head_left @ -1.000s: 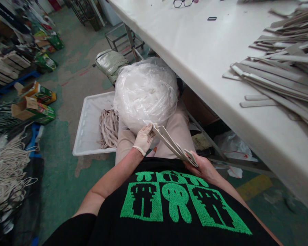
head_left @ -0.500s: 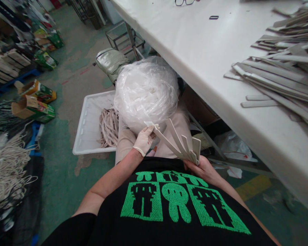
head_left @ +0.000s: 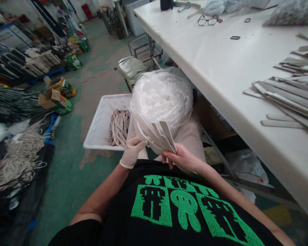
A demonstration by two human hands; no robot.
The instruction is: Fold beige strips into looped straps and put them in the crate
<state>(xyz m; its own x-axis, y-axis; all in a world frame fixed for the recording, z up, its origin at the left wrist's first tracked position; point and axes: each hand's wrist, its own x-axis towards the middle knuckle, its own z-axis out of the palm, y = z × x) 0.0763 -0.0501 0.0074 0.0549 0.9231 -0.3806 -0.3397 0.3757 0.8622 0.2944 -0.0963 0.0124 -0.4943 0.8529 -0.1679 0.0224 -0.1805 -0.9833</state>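
Note:
A fan of flat beige strips (head_left: 157,135) is gripped near its lower end by my bare right hand (head_left: 181,157), the fingers wrapped round it. My left hand (head_left: 133,149), in a pale thin glove, pinches one strip at the fan's left side between thumb and fingers. Beyond the strips, a large clear plastic bag (head_left: 164,95) with white contents rests on my lap. To its left, a white plastic bin (head_left: 96,126) on the floor holds a bundle of long beige strips (head_left: 118,128).
A white table (head_left: 210,65) runs along the right, bearing a pile of flat strips (head_left: 292,92), glasses (head_left: 207,21) and a small black buckle (head_left: 235,37). A green wrapped bundle (head_left: 132,66) stands behind the bin. Open cartons (head_left: 59,102) and cords (head_left: 20,153) lie left.
The fan of strips has turned more upright and moved left, with my right hand higher. My left hand has shifted down and left. The view has swung, showing more of the table's far end.

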